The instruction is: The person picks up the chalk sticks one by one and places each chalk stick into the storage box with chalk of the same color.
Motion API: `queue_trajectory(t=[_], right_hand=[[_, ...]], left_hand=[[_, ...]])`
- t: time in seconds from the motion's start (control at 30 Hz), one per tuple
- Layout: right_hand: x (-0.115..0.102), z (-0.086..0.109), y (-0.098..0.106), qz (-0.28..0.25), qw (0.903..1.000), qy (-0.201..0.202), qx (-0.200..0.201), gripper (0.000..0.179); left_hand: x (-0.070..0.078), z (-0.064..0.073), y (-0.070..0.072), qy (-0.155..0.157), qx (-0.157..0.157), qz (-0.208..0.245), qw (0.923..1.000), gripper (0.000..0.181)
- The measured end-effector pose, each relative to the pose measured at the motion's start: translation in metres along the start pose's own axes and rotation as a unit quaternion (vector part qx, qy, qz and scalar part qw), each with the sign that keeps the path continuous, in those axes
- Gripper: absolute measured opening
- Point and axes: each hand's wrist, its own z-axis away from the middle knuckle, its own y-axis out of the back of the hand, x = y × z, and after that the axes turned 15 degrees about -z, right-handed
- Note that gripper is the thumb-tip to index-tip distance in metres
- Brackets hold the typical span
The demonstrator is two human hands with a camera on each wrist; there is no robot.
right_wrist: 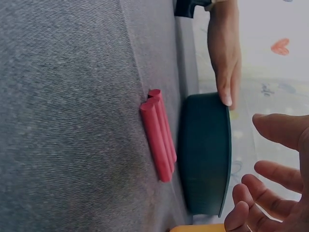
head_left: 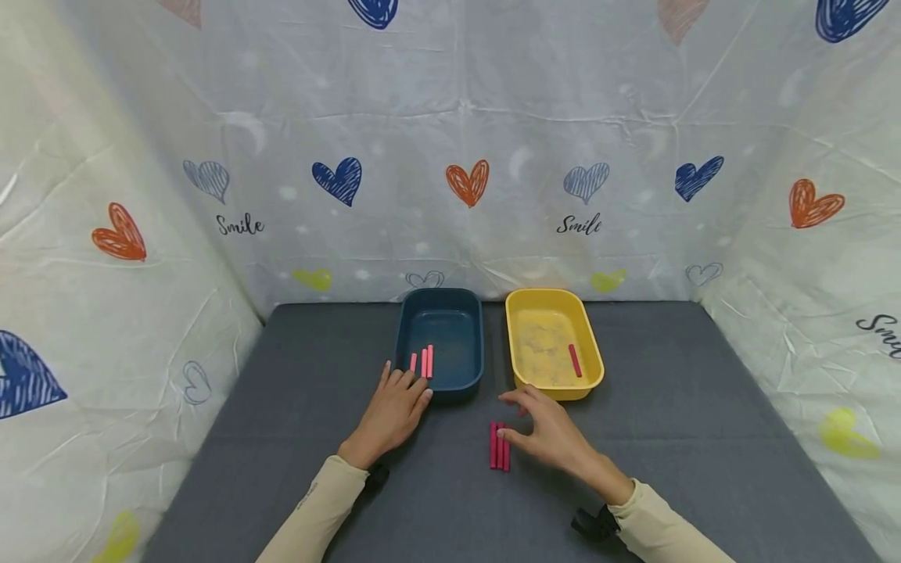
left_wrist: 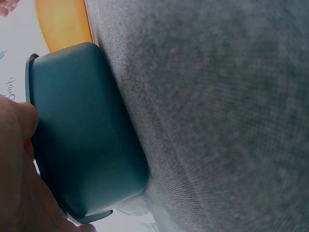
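My left hand (head_left: 394,407) rests at the near left rim of a dark blue bin (head_left: 468,375); in the left wrist view its thumb (left_wrist: 25,120) touches the rim. Just beyond its fingers, pink sticks (head_left: 430,361) lie inside the bin; their near ends are partly hidden. A bit of red shows between thumb and fingers. My right hand (head_left: 552,434), fingers spread and curved, hovers over a row of three dark pink sticks (head_left: 493,446). The right wrist view shows that hand apart from the sticks (right_wrist: 157,140), holding nothing.
To the right of the blue bin stands a yellow bin (head_left: 591,367) with one dark pink stick (head_left: 575,360) inside. Both bins are at the back of a grey cloth-covered table (head_left: 317,352). A white curtain (head_left: 394,234) with printed hearts hangs behind and at both sides.
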Motion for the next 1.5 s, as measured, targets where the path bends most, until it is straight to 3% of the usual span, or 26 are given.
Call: queue_trajectory(t=[0.37,0.57,0.9,1.1,1.5], right_hand=[[0.004,0.015,0.005,0.005,0.9997,0.011,0.019,0.047],[0.004,0.02,0.014,0.06,0.9968,0.025,0.046,0.048],[0.021,0.026,0.036,0.139,0.984,0.082,0.075,0.044],[0.035,0.028,0.049,0.194,0.9711,0.111,0.084,0.039],[0.06,0.025,0.067,0.235,0.9568,0.126,0.116,0.033]], left_hand=[[0.002,-0.001,0.0,-0.006,0.005,-0.007,0.9999,0.02],[0.002,-0.003,0.002,-0.007,0.003,-0.009,0.9999,0.022],[0.001,-0.004,0.002,-0.005,-0.006,-0.011,0.9999,0.022],[-0.001,-0.004,0.002,-0.005,-0.013,-0.015,0.9998,0.025],[-0.002,-0.002,0.002,-0.021,-0.008,-0.029,0.9993,0.023]])
